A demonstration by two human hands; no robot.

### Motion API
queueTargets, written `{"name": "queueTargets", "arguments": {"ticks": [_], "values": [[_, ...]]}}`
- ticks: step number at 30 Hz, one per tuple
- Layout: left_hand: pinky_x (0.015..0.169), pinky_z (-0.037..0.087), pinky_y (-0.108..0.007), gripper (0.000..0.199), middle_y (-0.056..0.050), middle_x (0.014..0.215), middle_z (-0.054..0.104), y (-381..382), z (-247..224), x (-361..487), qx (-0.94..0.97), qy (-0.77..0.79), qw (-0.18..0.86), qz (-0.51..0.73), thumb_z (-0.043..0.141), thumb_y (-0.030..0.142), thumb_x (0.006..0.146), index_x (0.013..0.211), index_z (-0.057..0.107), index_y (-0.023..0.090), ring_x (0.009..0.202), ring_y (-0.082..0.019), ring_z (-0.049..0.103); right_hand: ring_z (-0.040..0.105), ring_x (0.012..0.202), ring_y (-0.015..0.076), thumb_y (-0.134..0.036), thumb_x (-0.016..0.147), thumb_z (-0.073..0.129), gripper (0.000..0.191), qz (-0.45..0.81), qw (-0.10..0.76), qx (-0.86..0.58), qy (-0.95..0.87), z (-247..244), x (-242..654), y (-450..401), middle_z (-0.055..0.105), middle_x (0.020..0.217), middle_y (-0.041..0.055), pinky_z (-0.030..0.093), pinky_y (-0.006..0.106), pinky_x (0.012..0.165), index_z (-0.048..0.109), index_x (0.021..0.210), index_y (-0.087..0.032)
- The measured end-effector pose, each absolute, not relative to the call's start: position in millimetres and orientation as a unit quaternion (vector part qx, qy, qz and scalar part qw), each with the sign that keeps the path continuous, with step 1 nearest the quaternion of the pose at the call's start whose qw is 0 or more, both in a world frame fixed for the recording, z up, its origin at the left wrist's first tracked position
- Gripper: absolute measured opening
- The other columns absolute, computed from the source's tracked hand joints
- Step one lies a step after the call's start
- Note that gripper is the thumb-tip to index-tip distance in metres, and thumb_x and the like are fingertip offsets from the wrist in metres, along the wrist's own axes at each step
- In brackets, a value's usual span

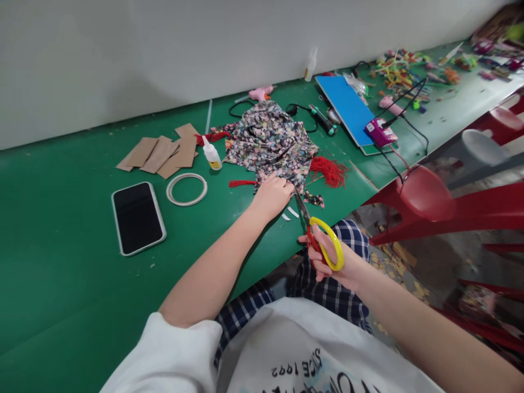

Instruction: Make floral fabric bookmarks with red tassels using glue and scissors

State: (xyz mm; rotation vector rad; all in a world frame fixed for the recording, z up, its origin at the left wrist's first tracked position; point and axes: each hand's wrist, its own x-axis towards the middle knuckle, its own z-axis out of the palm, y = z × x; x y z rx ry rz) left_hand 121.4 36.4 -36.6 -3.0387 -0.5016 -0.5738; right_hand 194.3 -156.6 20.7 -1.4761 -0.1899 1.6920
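Dark floral fabric (272,134) lies bunched on the green table. My left hand (273,195) is closed on its near edge, knuckles up, fingertips partly hidden. In my right hand (323,254) are scissors (326,244) with one yellow and one red handle loop. Their blades point away from me and reach the fabric edge just right of my left hand. A small floral scrap (314,200) lies right of the blades. Two white strips (292,212) rest on the table near them. Red tassel thread (329,171) spreads at the fabric's right, and a red tassel (241,184) at its left.
Left of the fabric are a glue bottle (212,154), cardboard pieces (161,154), a tape roll (187,189) and a phone (138,218). Behind it lies a pink glue gun (261,93). A utility knife (323,120), blue board (347,112) and red stools (428,194) are to the right.
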Motion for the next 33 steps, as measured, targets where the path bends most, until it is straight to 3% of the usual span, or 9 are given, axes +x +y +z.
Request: {"name": "queueTargets", "arguments": {"ticks": [26, 33], "values": [[0.095, 0.039, -0.038, 0.013, -0.005, 0.076, 0.061, 36, -38, 120, -0.968, -0.157, 0.009, -0.194, 0.053, 0.023, 0.084, 0.084, 0.062, 0.015, 0.082, -0.020, 0.059, 0.033, 0.029, 0.0012, -0.059, 0.085, 0.042, 0.043, 0.661, 0.409, -0.625, -0.072, 20, 198, -145, 0.038, 0.049, -0.0109, 0.048, 0.020, 0.035, 0.050, 0.094, -0.017], [0.096, 0.039, -0.038, 0.012, -0.006, 0.078, 0.061, 37, -37, 119, -0.969, -0.157, 0.001, -0.190, 0.054, 0.023, 0.083, 0.086, 0.062, 0.014, 0.082, -0.019, 0.059, 0.034, 0.030, 0.0016, -0.065, 0.081, 0.041, 0.052, 0.673, 0.400, -0.621, -0.049, 25, 199, -144, 0.038, 0.048, -0.0106, 0.050, 0.021, 0.038, 0.052, 0.095, -0.017]]}}
